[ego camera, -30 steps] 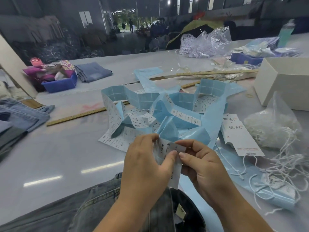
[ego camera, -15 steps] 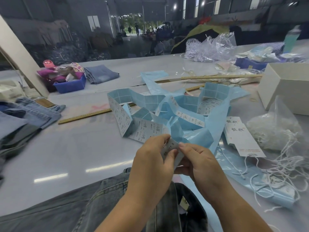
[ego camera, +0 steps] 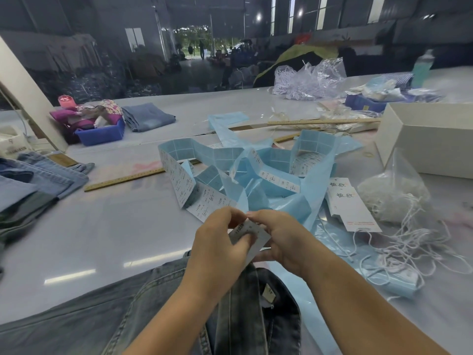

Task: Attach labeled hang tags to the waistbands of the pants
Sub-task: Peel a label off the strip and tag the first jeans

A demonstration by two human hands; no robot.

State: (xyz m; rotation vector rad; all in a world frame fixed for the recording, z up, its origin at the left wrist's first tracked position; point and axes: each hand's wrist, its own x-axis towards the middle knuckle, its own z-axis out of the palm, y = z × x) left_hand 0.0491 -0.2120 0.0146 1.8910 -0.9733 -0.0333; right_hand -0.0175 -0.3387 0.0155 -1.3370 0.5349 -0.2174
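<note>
Both hands meet just above the dark grey denim pants [ego camera: 158,316] lying at the near edge of the pale grey table [ego camera: 102,226]. The left hand [ego camera: 220,244] pinches a small white printed label [ego camera: 249,237] with thumb and curled fingers, and the right hand [ego camera: 284,237] grips the same label from the other side. Just beyond the pants, a tangled strip of light blue backing paper carrying white labels [ego camera: 245,172] sprawls across the table. To the right of that strip lie white card hang tags with printed characters [ego camera: 350,203], then loose white strings [ego camera: 409,242] spilling from a clear plastic bag [ego camera: 394,193].
</note>
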